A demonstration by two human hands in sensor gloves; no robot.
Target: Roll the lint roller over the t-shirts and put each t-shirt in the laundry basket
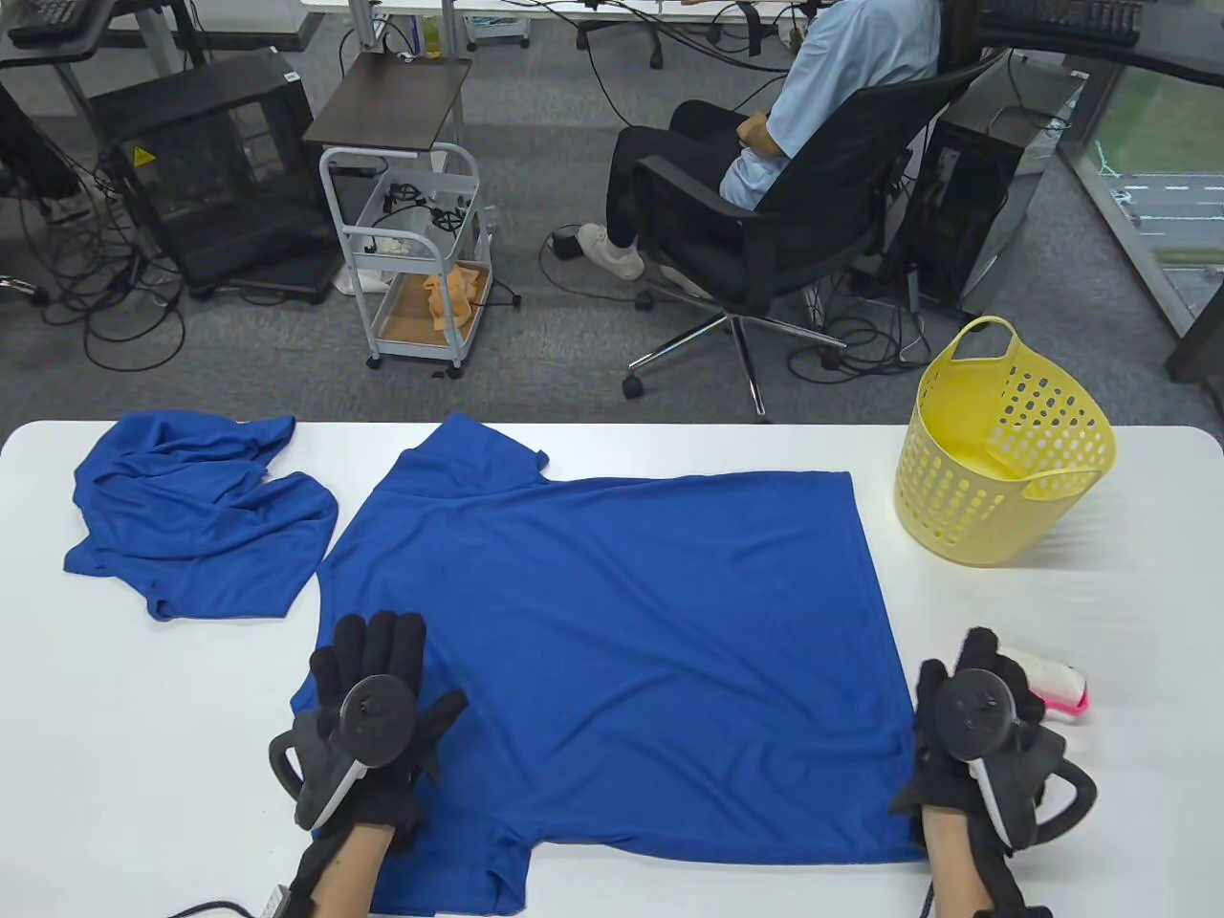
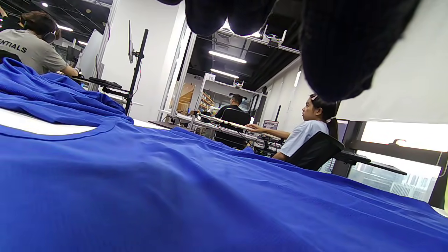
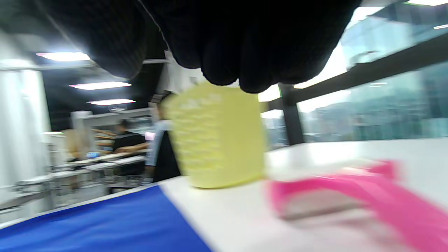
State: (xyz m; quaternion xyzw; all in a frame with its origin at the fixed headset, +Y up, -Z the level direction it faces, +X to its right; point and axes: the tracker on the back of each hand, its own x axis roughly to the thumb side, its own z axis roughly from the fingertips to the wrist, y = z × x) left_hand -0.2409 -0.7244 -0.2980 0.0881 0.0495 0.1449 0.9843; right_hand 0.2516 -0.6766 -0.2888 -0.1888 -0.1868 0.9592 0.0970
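A blue t-shirt (image 1: 622,641) (image 2: 175,192) (image 3: 105,224) lies spread flat mid-table. My left hand (image 1: 392,660) presses on its left part near the sleeve, fingers (image 2: 336,52) straight and spread. A second blue t-shirt (image 1: 191,516) (image 2: 52,94) lies crumpled at the far left. The yellow laundry basket (image 1: 1004,449) (image 3: 217,136) stands at the back right. A pink and white lint roller (image 1: 1057,690) (image 3: 350,196) lies on the table right of the shirt. My right hand (image 1: 990,674) is at the shirt's right edge, its fingers (image 3: 245,42) just over the roller's near end, not curled round it.
The white table (image 1: 143,746) has its far edge just behind the basket. Beyond it a person sits on an office chair (image 1: 765,220), and a white cart (image 1: 411,258) stands on the floor. The right wrist view is blurred.
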